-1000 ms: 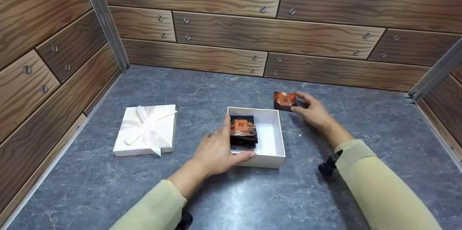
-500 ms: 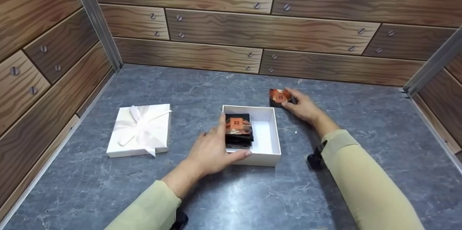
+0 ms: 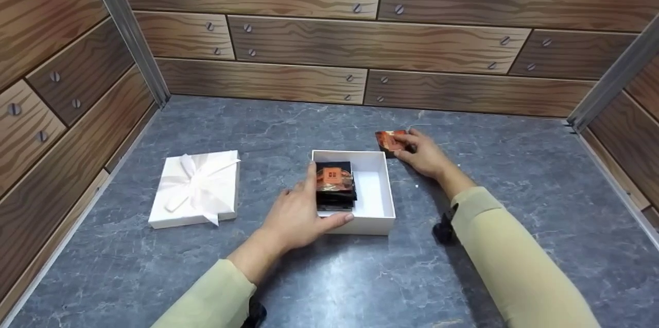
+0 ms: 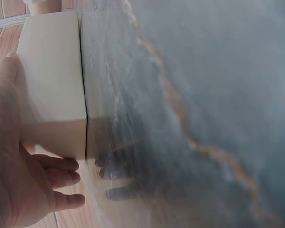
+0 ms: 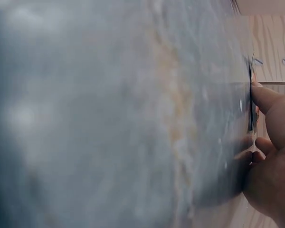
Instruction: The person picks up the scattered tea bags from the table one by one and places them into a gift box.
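My left hand steadies the near left corner of an open white box, thumb along the front wall and index finger at the left rim. In the left wrist view, that hand lies against the box's pale wall, other fingers extended. Inside the box's left half sits a stack of small black packets with orange labels. Just behind the box's far right corner, my right hand pinches similar black-and-orange packets, fingertips over the top. Their thin dark edges show beside the right hand.
A white lid with a ribbon bow lies on the marbled grey table, left of the box. Wood-patterned walls close off the back and sides, with metal posts at the corners. The box's right half shows bare white floor.
My right fingers have moved from the side of the packets to over their top, and the packets have turned slightly. My left hand stays on the box. The head view has shifted a little.
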Demonstrator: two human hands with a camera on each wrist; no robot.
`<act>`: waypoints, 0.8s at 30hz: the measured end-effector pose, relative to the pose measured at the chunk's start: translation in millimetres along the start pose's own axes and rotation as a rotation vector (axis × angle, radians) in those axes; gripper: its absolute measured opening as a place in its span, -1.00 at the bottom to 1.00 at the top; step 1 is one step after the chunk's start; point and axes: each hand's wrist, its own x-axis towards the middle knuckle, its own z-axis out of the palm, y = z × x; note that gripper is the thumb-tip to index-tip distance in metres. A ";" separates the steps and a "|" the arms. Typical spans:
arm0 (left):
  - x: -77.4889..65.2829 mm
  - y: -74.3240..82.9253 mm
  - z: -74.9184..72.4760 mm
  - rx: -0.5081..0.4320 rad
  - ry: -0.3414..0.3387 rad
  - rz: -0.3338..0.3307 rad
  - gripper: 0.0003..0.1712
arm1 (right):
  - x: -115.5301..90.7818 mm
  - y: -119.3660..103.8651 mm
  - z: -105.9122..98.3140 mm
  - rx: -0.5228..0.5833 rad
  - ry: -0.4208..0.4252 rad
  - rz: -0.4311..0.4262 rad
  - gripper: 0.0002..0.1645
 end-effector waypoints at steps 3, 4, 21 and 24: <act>-0.1 0.8 1.1 0.004 -0.001 0.001 0.57 | -4.6 0.2 -1.0 0.022 -0.005 -0.035 -0.38; -0.1 0.7 1.4 0.006 0.000 0.000 0.57 | -5.7 0.5 -1.2 0.031 -0.011 -0.045 -0.39; 0.1 1.6 1.2 0.004 0.018 0.006 0.56 | -31.5 -7.7 -9.8 0.091 -0.117 -0.120 -0.28; -0.7 1.0 1.7 0.007 0.019 0.008 0.55 | -37.6 -11.8 -11.1 0.048 -0.139 -0.134 -0.24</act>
